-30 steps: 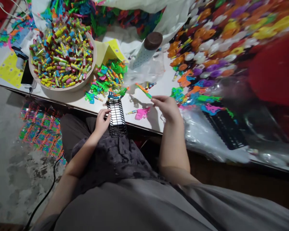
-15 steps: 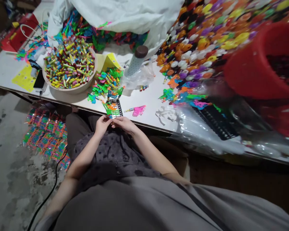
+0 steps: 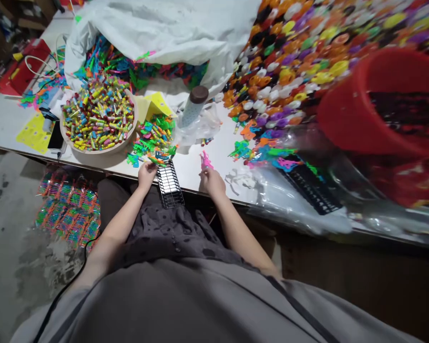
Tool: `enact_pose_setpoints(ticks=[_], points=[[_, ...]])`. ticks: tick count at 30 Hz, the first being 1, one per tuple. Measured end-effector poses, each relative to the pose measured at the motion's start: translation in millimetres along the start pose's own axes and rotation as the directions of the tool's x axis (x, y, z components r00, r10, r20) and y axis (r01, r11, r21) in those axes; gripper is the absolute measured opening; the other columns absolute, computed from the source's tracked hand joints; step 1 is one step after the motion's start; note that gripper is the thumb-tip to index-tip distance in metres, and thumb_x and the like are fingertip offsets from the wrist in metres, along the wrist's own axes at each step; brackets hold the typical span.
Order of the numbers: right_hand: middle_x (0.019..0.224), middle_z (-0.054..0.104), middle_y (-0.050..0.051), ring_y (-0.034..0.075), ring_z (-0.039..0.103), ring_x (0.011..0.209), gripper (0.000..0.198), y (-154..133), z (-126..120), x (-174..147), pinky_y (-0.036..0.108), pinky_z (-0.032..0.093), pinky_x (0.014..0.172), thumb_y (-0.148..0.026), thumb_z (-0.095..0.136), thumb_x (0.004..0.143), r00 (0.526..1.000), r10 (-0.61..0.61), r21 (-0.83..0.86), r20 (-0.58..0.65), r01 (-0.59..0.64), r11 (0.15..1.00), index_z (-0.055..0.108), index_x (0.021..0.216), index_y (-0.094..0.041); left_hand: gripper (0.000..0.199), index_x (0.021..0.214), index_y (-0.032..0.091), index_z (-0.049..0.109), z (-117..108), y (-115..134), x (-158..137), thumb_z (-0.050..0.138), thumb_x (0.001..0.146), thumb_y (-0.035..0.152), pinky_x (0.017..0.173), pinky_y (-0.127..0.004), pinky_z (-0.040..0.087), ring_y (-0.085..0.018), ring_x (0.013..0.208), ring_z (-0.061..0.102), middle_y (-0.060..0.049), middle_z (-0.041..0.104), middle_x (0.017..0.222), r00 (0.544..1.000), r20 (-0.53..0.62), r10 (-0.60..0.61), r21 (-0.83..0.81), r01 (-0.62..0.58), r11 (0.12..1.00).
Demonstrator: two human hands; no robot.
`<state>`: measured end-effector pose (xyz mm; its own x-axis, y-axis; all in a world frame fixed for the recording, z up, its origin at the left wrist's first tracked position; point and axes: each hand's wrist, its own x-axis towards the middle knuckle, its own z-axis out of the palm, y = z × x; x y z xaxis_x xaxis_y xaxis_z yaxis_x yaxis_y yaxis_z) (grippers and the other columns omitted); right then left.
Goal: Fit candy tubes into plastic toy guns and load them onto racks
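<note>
My right hand (image 3: 213, 184) is at the table's front edge, its fingers closed on the lower end of a pink plastic toy gun (image 3: 206, 160) that points away from me. My left hand (image 3: 147, 176) is pinched at the near edge of a pile of green, orange and blue plastic toy pieces (image 3: 153, 143). What its fingertips hold, if anything, is too small to make out. Between the hands a black plastic rack (image 3: 169, 183) with cross bars juts over the table edge toward my lap, touching neither hand.
A round bowl (image 3: 135, 116) heaped with small colourful tubes stands at the left. Behind are a white cloth sack (image 3: 171, 28) with more plastic pieces and a brown-capped bottle (image 3: 193, 107). At right lie many coloured pieces (image 3: 271, 81), a red bucket (image 3: 339, 109) and clear bags (image 3: 289, 200).
My hands have parted from where they met over the table edge, the left toward the pile, the right onto the pink toy gun, which has turned. The black rack now shows fully.
</note>
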<state>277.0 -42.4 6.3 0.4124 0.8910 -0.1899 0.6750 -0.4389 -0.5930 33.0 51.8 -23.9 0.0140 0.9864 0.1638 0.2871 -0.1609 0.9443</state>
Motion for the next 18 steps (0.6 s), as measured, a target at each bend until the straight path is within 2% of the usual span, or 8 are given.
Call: enact_pose_setpoints(ticks=[2, 5, 8, 10, 12, 14, 16, 18], points=[[0.093, 0.063, 0.007, 0.017, 0.059, 0.081, 0.019, 9.3, -1.7, 7.2, 0.03, 0.045, 0.072, -0.025, 0.047, 0.083, 0.996, 0.066, 0.321, -0.059, -0.044, 0.946, 0.05, 0.102, -0.019, 0.01, 0.08, 0.017, 0.06, 2.0, -5.6, 0.1, 0.064, 0.074, 0.024, 0.077, -0.029, 0.05, -0.016, 0.08, 0.063, -0.004, 0.065, 0.081, 1.0, 0.006, -0.012, 0.038, 0.012, 0.999], [0.083, 0.063, 0.0, 0.009, 0.055, 0.064, 0.028, 12.3, -2.0, 23.1, 0.019, 0.042, 0.058, -0.029, 0.055, 0.08, 0.973, 0.231, 0.756, -0.021, -0.136, 0.64, 0.043, 0.104, -0.02, 0.012, 0.084, 0.017, 0.059, 3.9, -8.0, -0.1, 0.064, 0.076, 0.025, 0.08, -0.03, 0.05, -0.017, 0.083, 0.063, -0.005, 0.065, 0.085, 0.999, -0.009, -0.042, 0.088, 0.042, 0.995], [0.074, 0.059, -0.004, 0.004, 0.047, 0.053, 0.032, 4.2, -0.6, 37.8, 0.015, 0.036, 0.048, -0.04, 0.066, 0.074, 0.964, 0.217, 0.929, 0.152, -0.214, 0.302, 0.05, 0.093, -0.02, 0.015, 0.088, 0.017, 0.058, 6.0, -5.8, 0.9, 0.062, 0.078, 0.026, 0.077, -0.03, 0.05, -0.017, 0.081, 0.063, -0.007, 0.065, 0.087, 0.997, -0.037, -0.072, 0.13, 0.077, 0.989], [0.074, 0.058, -0.005, 0.003, 0.045, 0.051, 0.035, -3.6, 1.5, 43.2, 0.015, 0.038, 0.047, -0.042, 0.072, 0.068, 0.962, 0.14, 0.954, 0.234, -0.255, 0.156, 0.053, 0.087, -0.02, 0.012, 0.086, 0.017, 0.057, 6.9, -3.6, 0.9, 0.061, 0.079, 0.025, 0.076, -0.029, 0.05, -0.016, 0.08, 0.063, -0.006, 0.065, 0.086, 0.997, -0.026, -0.079, 0.147, 0.082, 0.986], [0.079, 0.061, -0.004, 0.002, 0.048, 0.053, 0.038, -11.7, 5.6, 44.7, 0.015, 0.042, 0.049, -0.037, 0.077, 0.061, 0.962, 0.113, 0.956, 0.248, -0.262, 0.13, 0.053, 0.085, -0.02, 0.008, 0.08, 0.018, 0.056, 7.1, -2.4, -0.2, 0.06, 0.078, 0.024, 0.076, -0.028, 0.049, -0.016, 0.08, 0.062, -0.005, 0.063, 0.083, 0.997, -0.01, -0.073, 0.17, 0.074, 0.983], [0.081, 0.063, -0.003, 0.004, 0.051, 0.055, 0.037, -20.1, 12.4, 43.3, 0.016, 0.044, 0.051, -0.033, 0.078, 0.059, 0.971, 0.116, 0.949, 0.211, -0.232, 0.212, 0.054, 0.084, -0.02, 0.007, 0.077, 0.018, 0.054, 7.0, -2.6, -1.9, 0.06, 0.078, 0.022, 0.074, -0.028, 0.048, -0.017, 0.079, 0.06, -0.004, 0.061, 0.08, 0.999, 0.0, -0.051, 0.221, 0.05, 0.974], [0.081, 0.064, -0.002, 0.005, 0.054, 0.058, 0.031, -29.5, 21.8, 40.1, 0.018, 0.047, 0.056, -0.031, 0.074, 0.062, 0.986, 0.112, 0.936, 0.123, -0.153, 0.318, 0.054, 0.083, -0.019, 0.007, 0.077, 0.019, 0.054, 7.2, -4.1, -3.1, 0.06, 0.077, 0.02, 0.074, -0.028, 0.047, -0.017, 0.08, 0.059, -0.004, 0.059, 0.08, 1.0, 0.024, -0.016, 0.278, 0.009, 0.961], [0.084, 0.064, 0.0, 0.005, 0.055, 0.061, 0.026, -40.2, 33.4, 36.0, 0.019, 0.049, 0.061, -0.03, 0.069, 0.067, 0.995, 0.094, 0.924, 0.039, -0.071, 0.375, 0.053, 0.083, -0.018, 0.008, 0.078, 0.019, 0.053, 7.9, -5.4, -2.7, 0.06, 0.075, 0.017, 0.073, -0.028, 0.046, -0.018, 0.081, 0.058, -0.004, 0.058, 0.08, 0.998, 0.056, 0.009, 0.318, -0.026, 0.948]])
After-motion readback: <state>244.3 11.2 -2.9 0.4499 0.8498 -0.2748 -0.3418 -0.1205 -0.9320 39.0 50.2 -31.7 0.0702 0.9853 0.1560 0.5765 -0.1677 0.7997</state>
